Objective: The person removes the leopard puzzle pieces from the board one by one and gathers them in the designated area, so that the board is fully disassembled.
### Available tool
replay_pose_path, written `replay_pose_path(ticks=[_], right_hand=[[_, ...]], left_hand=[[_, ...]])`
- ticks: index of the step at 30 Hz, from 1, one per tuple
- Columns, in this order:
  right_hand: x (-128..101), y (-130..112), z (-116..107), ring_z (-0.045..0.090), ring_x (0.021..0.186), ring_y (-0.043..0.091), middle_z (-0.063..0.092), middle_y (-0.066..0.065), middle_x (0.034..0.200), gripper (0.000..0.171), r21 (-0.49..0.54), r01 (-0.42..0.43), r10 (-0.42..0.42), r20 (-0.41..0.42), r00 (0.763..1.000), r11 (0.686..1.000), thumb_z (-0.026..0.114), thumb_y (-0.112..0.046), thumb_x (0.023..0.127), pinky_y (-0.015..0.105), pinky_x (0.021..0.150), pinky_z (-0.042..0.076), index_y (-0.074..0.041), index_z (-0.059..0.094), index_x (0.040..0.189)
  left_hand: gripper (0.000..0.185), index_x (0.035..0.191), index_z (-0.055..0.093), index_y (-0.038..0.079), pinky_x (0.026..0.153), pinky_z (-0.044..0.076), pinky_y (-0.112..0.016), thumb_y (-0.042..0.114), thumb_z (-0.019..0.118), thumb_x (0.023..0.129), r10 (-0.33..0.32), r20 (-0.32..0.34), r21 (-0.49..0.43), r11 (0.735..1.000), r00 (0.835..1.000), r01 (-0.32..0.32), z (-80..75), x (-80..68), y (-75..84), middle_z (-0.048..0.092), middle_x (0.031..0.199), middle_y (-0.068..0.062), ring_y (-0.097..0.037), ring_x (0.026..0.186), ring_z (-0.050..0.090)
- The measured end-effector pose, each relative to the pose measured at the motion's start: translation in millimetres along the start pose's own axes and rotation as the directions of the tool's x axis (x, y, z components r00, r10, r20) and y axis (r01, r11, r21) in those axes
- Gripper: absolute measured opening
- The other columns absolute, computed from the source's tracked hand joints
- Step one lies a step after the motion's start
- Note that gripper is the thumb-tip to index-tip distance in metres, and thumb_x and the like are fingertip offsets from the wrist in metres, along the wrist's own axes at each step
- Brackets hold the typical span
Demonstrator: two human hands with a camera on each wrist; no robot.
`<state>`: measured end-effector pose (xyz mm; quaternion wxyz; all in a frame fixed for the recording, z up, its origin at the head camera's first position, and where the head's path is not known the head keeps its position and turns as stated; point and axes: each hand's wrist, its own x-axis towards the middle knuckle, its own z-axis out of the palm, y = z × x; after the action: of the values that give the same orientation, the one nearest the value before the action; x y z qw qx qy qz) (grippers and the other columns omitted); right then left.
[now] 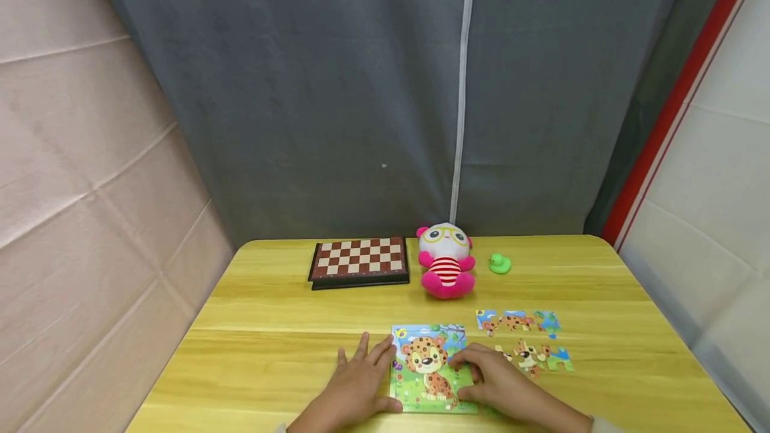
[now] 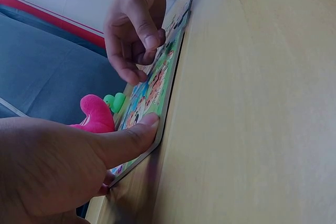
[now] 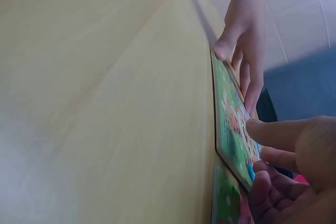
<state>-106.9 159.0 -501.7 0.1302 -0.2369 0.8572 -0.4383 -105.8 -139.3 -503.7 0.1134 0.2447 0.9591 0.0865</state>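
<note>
A leopard puzzle board (image 1: 428,369) lies flat near the table's front edge. My left hand (image 1: 374,379) rests at its left side with straight fingers on the wood. Its thumb (image 2: 137,132) presses against the board's edge. My right hand (image 1: 481,377) sits on the board's right side, fingers curled round that edge (image 3: 262,179) and one finger laid on the picture. In the left wrist view the right hand (image 2: 134,35) shows curled fingertips touching the board (image 2: 157,85). In the right wrist view the left hand (image 3: 244,40) is at the far edge of the board (image 3: 231,121).
Loose puzzle pieces lie to the right in two groups (image 1: 517,321) (image 1: 534,357). Farther back stand a pink plush toy (image 1: 446,261), a green duck (image 1: 499,263) and a closed chessboard (image 1: 359,262). A grey curtain hangs behind the yellow wooden table (image 1: 271,346).
</note>
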Motion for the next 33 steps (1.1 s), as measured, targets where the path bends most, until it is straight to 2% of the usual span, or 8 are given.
replay_pose_path(ticks=[9, 17, 33], right_hand=[[4, -7, 4, 0.046, 0.071, 0.009, 0.055, -0.006, 0.094, 0.05, -0.06, 0.013, -0.012, 0.011, 1.0, 0.998, 0.083, -0.032, 0.075, 0.021, 0.058, 0.041, -0.014, 0.066, 0.119], [5, -10, 7, 0.055, 0.095, 0.009, 0.057, -0.014, 0.104, 0.045, -0.192, 0.004, -0.003, 0.006, 1.0, 0.981, 0.084, -0.031, 0.074, 0.027, 0.079, 0.05, -0.019, 0.067, 0.115], [7, -15, 10, 0.051, 0.09, 0.008, 0.051, -0.012, 0.097, 0.042, -0.184, -0.038, 0.038, 0.0, 0.999, 0.982, 0.085, -0.025, 0.072, 0.026, 0.077, 0.048, -0.021, 0.066, 0.109]], left_hand=[[0.101, 0.154, 0.032, 0.021, 0.095, 0.022, -0.082, 0.078, 0.052, 0.072, 0.001, -0.003, -0.005, 1.0, 1.0, -0.001, -0.9, 0.7, 0.0, 0.017, 0.163, 0.006, -0.046, 0.145, 0.016], [0.102, 0.154, 0.032, 0.021, 0.096, 0.022, -0.082, 0.078, 0.052, 0.072, -0.002, 0.003, -0.004, 1.0, 1.0, 0.003, 0.4, 1.1, 0.0, 0.016, 0.163, 0.007, -0.045, 0.145, 0.015], [0.102, 0.154, 0.031, 0.022, 0.095, 0.022, -0.082, 0.08, 0.05, 0.072, -0.002, 0.006, -0.003, 1.0, 1.0, 0.002, 3.6, 0.7, -2.4, 0.015, 0.163, 0.008, -0.045, 0.145, 0.014]])
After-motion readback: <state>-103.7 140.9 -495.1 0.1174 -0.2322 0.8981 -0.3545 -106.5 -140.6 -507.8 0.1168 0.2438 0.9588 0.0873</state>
